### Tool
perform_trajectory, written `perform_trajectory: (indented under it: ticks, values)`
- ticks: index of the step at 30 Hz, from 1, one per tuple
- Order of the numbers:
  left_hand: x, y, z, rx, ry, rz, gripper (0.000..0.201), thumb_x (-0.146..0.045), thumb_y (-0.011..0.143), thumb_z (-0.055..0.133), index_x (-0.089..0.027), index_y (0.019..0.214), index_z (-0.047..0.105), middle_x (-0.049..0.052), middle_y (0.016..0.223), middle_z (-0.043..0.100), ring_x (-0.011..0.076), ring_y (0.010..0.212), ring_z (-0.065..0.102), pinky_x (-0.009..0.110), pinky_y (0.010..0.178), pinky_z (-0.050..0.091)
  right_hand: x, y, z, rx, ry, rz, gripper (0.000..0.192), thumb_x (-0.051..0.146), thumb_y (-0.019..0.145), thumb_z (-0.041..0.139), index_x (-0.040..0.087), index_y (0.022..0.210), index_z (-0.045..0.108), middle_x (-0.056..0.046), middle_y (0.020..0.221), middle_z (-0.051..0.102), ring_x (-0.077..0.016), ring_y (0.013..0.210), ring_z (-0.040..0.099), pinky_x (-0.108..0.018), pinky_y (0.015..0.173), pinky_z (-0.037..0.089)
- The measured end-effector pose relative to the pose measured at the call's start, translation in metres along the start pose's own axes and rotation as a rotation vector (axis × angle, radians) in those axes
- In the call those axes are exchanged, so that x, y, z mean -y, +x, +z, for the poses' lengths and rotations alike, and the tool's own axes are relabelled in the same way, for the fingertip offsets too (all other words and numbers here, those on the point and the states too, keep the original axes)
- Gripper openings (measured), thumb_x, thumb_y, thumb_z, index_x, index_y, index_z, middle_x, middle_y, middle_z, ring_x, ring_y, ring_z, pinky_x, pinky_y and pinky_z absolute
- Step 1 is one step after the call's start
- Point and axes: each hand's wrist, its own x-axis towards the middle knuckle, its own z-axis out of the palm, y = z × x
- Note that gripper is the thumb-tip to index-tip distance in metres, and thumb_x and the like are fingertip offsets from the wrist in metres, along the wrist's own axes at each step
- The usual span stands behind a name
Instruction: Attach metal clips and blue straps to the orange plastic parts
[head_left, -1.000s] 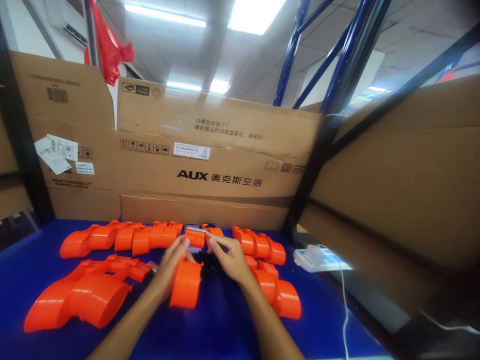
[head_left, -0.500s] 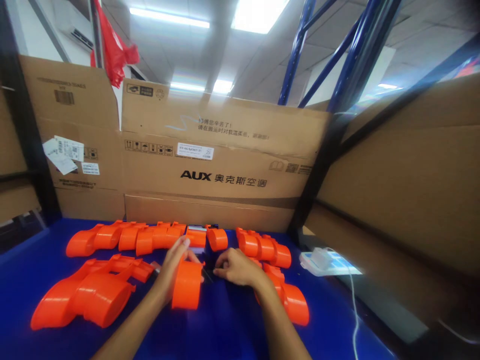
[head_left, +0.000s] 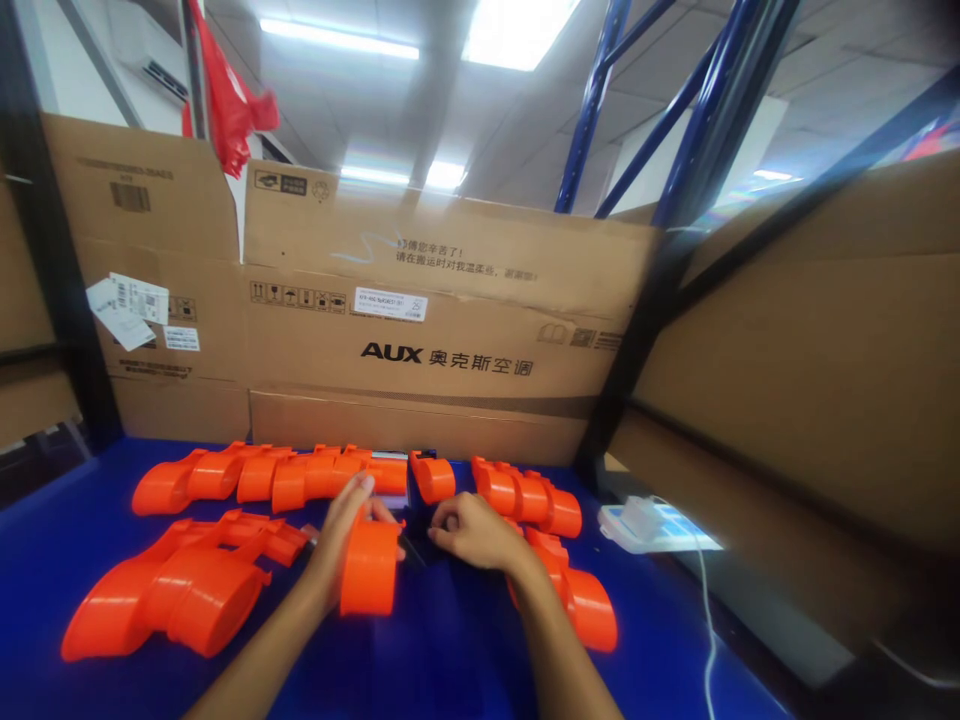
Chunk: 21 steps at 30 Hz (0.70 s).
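Evidently light, stiff and smooth, the orange plastic housing [head_left: 370, 565] is gripped at its rim by the left hand [head_left: 341, 535], the right hand [head_left: 472, 530] curled closed at its 2 o'clock.

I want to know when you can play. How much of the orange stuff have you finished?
Done, it seems: orange pieces lie in a back row, a near pile and a stack on the right of the blue table. In hand: the left hand grips an orange shell; the right hand pinches something small and dark beside it. What is left cannot be told: finished and unfinished pieces look alike.
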Motion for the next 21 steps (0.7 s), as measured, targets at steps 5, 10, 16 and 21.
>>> perform_trajectory:
  ticks: [5, 10, 16, 21]
  values:
    - [0.003, 0.000, -0.003, -0.040, -0.003, 0.028, 0.061, -0.076, 0.070, 0.063, -0.014, 0.068, 0.060, 0.004, 0.059, 0.065, 0.0220, 0.051, 0.068, 0.023, 0.041, 0.043, -0.005, 0.004, 0.001, -0.199, 0.120, -0.068, 0.012, 0.026, 0.082, 0.059, 0.017, 0.079, 0.065, 0.002, 0.063, 0.058, -0.0120, 0.058, 0.050, -0.021, 0.054, 0.035]
    - [0.003, -0.003, -0.001, -0.011, 0.056, 0.076, 0.062, -0.076, 0.071, 0.060, -0.015, 0.067, 0.060, 0.006, 0.056, 0.065, 0.0222, 0.049, 0.067, 0.024, 0.041, 0.042, -0.005, 0.008, 0.007, -0.391, 0.427, -0.110, 0.021, 0.039, 0.094, 0.050, 0.019, 0.099, 0.056, 0.002, 0.069, 0.060, -0.0133, 0.055, 0.056, -0.023, 0.052, 0.043]
    - [0.006, -0.001, 0.002, 0.052, 0.125, 0.205, 0.051, -0.065, 0.076, 0.065, -0.018, 0.093, 0.058, 0.003, 0.058, 0.068, 0.0185, 0.044, 0.061, 0.025, 0.044, 0.043, 0.011, 0.008, 0.011, -0.616, 0.526, -0.277, 0.026, 0.036, 0.093, 0.060, 0.021, 0.114, 0.061, -0.009, 0.106, 0.069, -0.0213, 0.097, 0.067, -0.031, 0.083, 0.054]
    - [0.008, 0.003, 0.001, 0.079, 0.178, 0.243, 0.049, -0.057, 0.079, 0.067, -0.017, 0.106, 0.056, 0.004, 0.071, 0.071, 0.0150, 0.052, 0.061, 0.024, 0.052, 0.043, 0.020, 0.003, 0.015, -0.799, 0.474, -0.342, 0.027, 0.027, 0.092, 0.060, 0.021, 0.118, 0.063, -0.011, 0.115, 0.068, -0.0229, 0.105, 0.066, -0.037, 0.092, 0.053]
